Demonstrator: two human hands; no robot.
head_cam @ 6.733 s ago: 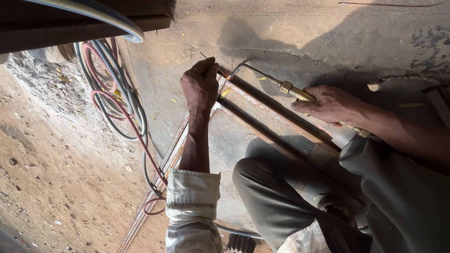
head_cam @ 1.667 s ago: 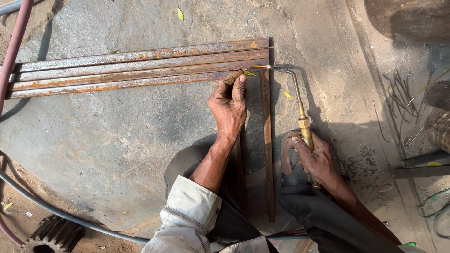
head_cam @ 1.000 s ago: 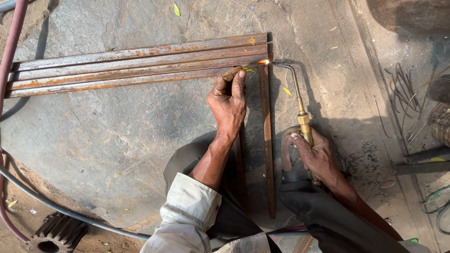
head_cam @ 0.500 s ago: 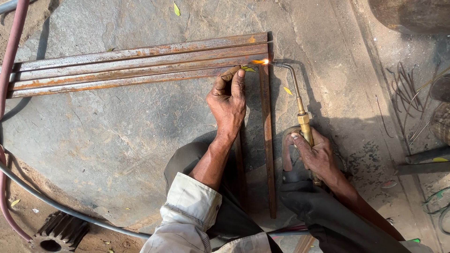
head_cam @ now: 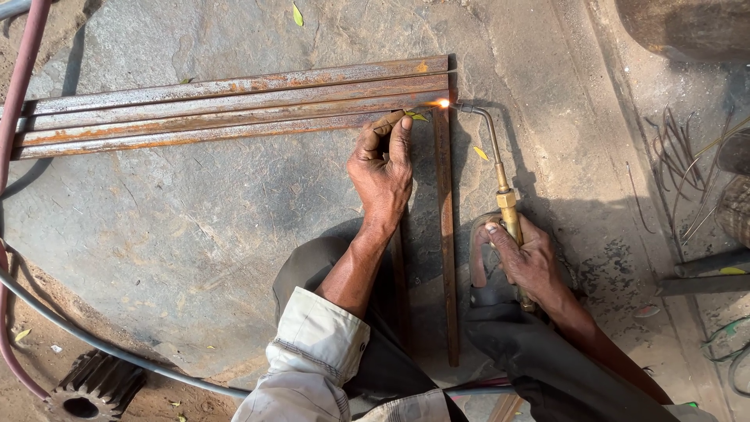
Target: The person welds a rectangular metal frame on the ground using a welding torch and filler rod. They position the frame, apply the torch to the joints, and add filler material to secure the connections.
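The flame at the torch tip (head_cam: 443, 102) now burns brighter than a moment ago at the corner where the upright bar (head_cam: 445, 234) meets the rusty bars (head_cam: 234, 105) on the stone surface (head_cam: 195, 219) — heating continues. Your left hand (head_cam: 383, 168) pinches the filler rod (head_cam: 388, 121), fingers closed. Your right hand (head_cam: 527, 262) grips the brass torch (head_cam: 500, 184) — position unchanged.
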